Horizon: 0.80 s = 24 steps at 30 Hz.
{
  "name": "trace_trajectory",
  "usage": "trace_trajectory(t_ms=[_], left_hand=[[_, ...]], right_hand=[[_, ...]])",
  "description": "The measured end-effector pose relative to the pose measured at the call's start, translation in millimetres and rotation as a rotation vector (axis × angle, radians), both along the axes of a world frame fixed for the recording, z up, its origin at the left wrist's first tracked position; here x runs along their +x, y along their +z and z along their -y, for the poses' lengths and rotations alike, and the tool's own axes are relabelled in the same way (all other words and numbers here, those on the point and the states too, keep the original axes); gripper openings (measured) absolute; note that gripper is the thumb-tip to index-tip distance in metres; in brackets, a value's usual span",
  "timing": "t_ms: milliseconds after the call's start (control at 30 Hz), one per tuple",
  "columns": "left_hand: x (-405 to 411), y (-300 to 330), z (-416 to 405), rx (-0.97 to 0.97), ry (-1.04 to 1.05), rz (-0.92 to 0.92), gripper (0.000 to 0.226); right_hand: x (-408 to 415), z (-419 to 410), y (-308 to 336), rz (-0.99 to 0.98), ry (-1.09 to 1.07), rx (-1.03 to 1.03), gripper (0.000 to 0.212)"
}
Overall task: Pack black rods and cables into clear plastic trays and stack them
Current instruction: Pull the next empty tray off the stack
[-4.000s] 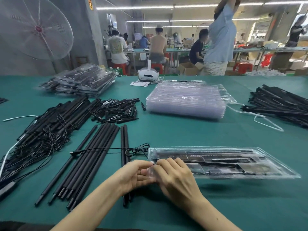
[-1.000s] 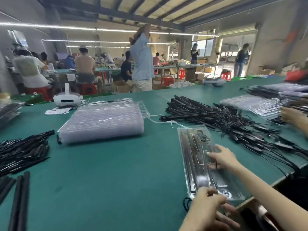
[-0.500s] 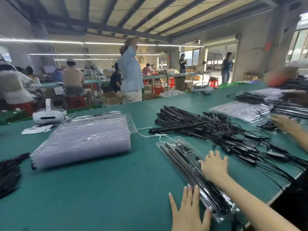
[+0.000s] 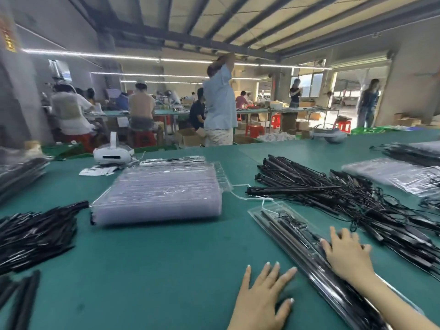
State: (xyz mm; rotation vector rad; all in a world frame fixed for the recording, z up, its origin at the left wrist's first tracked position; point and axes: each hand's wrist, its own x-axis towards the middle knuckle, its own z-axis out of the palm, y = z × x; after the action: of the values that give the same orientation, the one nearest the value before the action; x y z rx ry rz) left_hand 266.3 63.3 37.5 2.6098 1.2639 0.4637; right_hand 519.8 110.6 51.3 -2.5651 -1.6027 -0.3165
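A packed clear plastic tray (image 4: 289, 231) with black rods and a coiled cable inside lies slantwise on the green table at the lower right. My right hand (image 4: 346, 254) rests flat on top of it, fingers spread. Beside the tray's near end, my left hand (image 4: 263, 298) hovers open with straight fingers, holding nothing. A thick stack of empty clear trays (image 4: 159, 194) sits in the middle of the table. Loose black rods with cables (image 4: 333, 198) are heaped at the right.
More black rods (image 4: 33, 232) lie piled at the left, with a few long ones at the bottom left corner. Packed trays (image 4: 392, 175) sit far right. A white headset (image 4: 112, 154) stands at the table's far edge. People work at benches beyond.
The view has swung right and the tray was carried from in front of me to the table's right side. My hands let go of its end and now lie flat.
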Motion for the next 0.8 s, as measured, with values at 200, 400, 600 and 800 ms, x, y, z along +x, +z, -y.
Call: trace_trajectory(t_ms=[200,400,600,800], left_hand=[[-123.1,-6.1,-75.8,0.033,0.485,0.115,0.057],[-153.4,-13.7,-108.8,-0.038,0.778,0.194,0.067],[-154.9,-11.8,-107.3,-0.044,0.780,0.269,0.069],[-157.9,-1.6,-87.0,0.084,0.732,0.765,0.068]], right_hand=[[-103.8,-46.6,47.9,-0.048,0.553,0.396,0.058],[-271.0,-134.7,78.0,0.081,0.842,0.210,0.051],[-326.1,-145.8,43.7,0.002,0.708,0.269,0.022],[-311.4,-136.2,43.3,0.160,0.783,0.408,0.045]])
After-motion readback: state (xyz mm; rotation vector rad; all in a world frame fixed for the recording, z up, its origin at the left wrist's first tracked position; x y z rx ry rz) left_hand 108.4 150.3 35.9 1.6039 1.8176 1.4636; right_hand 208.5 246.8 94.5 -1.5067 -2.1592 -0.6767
